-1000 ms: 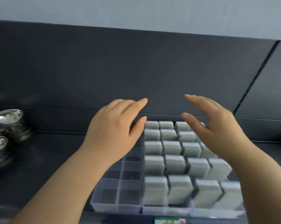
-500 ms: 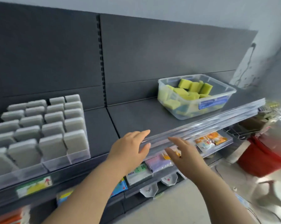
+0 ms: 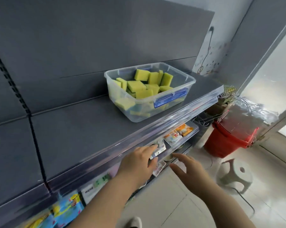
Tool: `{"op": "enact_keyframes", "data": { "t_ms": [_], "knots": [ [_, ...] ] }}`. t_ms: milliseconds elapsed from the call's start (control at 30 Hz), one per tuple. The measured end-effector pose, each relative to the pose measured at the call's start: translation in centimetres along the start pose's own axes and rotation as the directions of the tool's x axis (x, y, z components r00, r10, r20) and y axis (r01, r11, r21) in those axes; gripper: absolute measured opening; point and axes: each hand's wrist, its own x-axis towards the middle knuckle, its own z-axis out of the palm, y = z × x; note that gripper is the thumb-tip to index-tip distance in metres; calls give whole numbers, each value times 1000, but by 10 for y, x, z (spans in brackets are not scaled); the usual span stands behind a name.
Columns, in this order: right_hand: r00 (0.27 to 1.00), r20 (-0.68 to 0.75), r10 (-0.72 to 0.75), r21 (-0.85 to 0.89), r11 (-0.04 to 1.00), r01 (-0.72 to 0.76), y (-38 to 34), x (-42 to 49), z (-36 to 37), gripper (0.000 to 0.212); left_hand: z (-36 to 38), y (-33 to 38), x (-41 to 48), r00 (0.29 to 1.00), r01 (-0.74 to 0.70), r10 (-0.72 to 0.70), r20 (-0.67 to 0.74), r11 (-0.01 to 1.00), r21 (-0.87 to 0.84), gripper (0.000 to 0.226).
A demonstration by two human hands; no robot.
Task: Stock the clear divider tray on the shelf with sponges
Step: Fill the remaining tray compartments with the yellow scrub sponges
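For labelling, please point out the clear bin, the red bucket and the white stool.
clear bin [image 3: 144, 115]: head view, front wall.
red bucket [image 3: 221, 142]: head view, side wall.
white stool [image 3: 231, 175]: head view, seat.

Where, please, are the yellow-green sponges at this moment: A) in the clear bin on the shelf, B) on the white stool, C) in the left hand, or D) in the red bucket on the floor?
A: the yellow-green sponges lie piled inside the clear bin standing on the shelf, while the left hand and the right hand hold nothing.
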Motion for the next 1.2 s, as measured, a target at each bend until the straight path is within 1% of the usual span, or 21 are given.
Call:
{"op": "enact_keyframes", "data": {
  "t_ms": [67,133,200,267,367,433,500,567,667,767,867,933,1000,1067,1133,1200],
  "knots": [
    [1000,-23,0,-12,1000,0,14,34,-21,45,4,7,44,998,-49,49,-44,999,-11,42],
    [999,-48,-12,-18,1000,11,24,68,-47,46,-2,14,93,986,-115,108,-129,992,-45,42],
    [996,-84,-25,-14,1000,24,31,99,-75,46,-15,23,140,961,-173,153,-232,982,-70,43],
    [990,-142,-18,27,999,22,38,125,-104,44,-27,31,184,925,-230,205,-321,972,-43,43],
    [968,-243,-57,88,993,80,50,155,-134,52,-41,38,232,894,-277,282,-350,959,65,40],
    [953,-290,-88,155,978,138,57,174,-144,55,-45,34,252,895,-262,286,-343,958,117,40],
    [943,-308,-124,222,955,198,58,199,-150,49,-46,23,265,911,-194,232,-340,971,140,40],
    [933,-311,-178,259,929,264,57,230,-158,44,-46,10,277,927,-111,174,-333,973,201,38],
    [908,-281,-310,257,887,382,51,285,-169,40,-52,-9,295,934,96,1,-357,963,253,40],
    [868,-215,-447,275,825,493,43,348,-178,32,-61,-21,307,878,296,-160,-451,922,251,43],
    [810,-127,-573,270,766,584,27,410,-184,31,-69,-22,311,791,462,-296,-535,863,205,42],
    [765,-47,-643,256,732,631,13,449,-183,31,-68,-20,310,731,559,-365,-577,804,199,41],
    [717,37,-696,168,712,682,0,486,-177,34,-65,-18,304,685,621,-411,-602,761,188,38],
    [685,148,-713,-2,693,721,-9,520,-166,41,-59,-14,296,630,673,-460,-626,726,143,38],
    [685,286,-670,-198,658,726,-14,545,-152,46,-49,-9,290,563,724,-503,-656,683,98,38],
    [685,412,-601,-355,586,728,-18,558,-140,50,-41,-2,288,497,767,-527,-689,639,64,38]
  ]
}}
